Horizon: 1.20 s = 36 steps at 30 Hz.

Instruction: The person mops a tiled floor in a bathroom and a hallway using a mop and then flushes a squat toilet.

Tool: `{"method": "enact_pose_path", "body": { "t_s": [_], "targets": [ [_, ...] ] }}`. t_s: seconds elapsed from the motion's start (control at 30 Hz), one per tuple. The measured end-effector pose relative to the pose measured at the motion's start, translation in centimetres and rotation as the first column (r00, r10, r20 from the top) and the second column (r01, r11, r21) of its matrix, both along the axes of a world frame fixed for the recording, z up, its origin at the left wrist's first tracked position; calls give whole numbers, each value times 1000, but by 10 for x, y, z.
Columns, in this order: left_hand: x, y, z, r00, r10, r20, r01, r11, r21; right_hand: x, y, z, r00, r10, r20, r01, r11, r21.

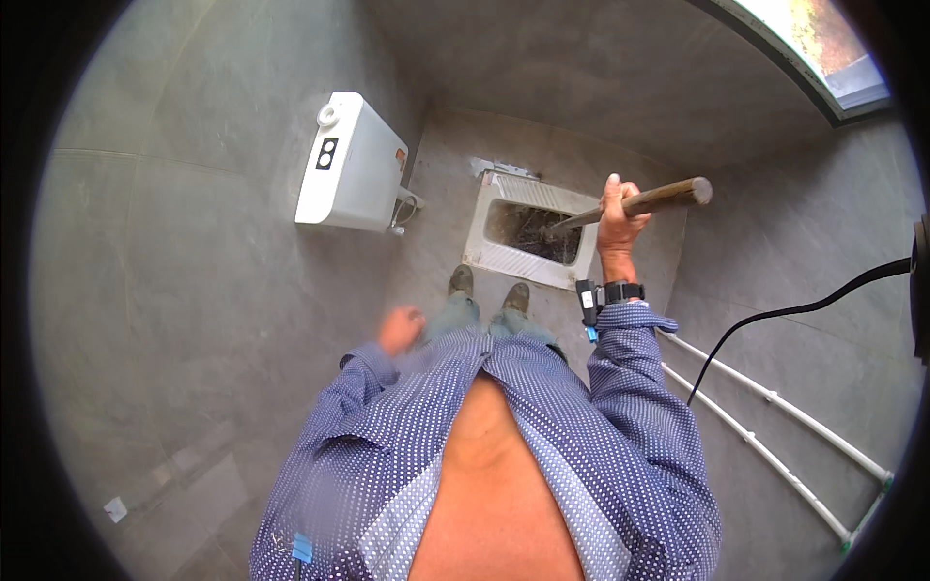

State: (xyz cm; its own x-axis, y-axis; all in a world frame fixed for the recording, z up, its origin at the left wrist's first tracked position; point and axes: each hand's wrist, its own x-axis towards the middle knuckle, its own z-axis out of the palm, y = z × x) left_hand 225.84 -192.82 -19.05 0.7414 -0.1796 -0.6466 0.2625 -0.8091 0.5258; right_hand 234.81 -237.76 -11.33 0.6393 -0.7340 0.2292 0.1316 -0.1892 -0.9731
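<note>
Right hand (621, 228) wrapped round stick (668, 197); shaft slants left from fingers toward squat toilet (523, 266). Left hand (399, 330) farther, blurred: can't tell grip.

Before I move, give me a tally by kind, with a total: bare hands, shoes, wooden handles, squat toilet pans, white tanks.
Bare hands: 2 (left hand, blurred; right hand)
Shoes: 2
Wooden handle, in the right hand: 1
Squat toilet pan: 1
White tank: 1
Total: 7
</note>
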Motion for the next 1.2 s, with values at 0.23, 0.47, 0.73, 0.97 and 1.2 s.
{"method": "enact_pose_path", "body": {
  "t_s": [0.23, 0.47, 0.73, 0.97, 1.2],
  "targets": [
    [-9, 6, -23, 999, -31, 24, 31, 999, 16, 8, 20, 145, 962, -32, 270, -27, 977, 210],
    [5, -19, 4, 996, -23, -91, 24, 1000, 7, -6, 10, 27, 997, -11, 77, 15, 998, -54],
    [15, -8, -18, 998, -7, 59, 9, 999, -38, 22, 12, 54, 995, -14, 95, -2, 987, 159],
    [-10, -2, -18, 1000, -19, -25, 19, 1000, 18, 17, 12, 92, 976, -116, 185, 90, 986, 143],
    [3, -3, -14, 993, 110, -45, -112, 992, -62, 13, 11, 42, 999, 24, 26, -27, 995, 91]
  ]
}}
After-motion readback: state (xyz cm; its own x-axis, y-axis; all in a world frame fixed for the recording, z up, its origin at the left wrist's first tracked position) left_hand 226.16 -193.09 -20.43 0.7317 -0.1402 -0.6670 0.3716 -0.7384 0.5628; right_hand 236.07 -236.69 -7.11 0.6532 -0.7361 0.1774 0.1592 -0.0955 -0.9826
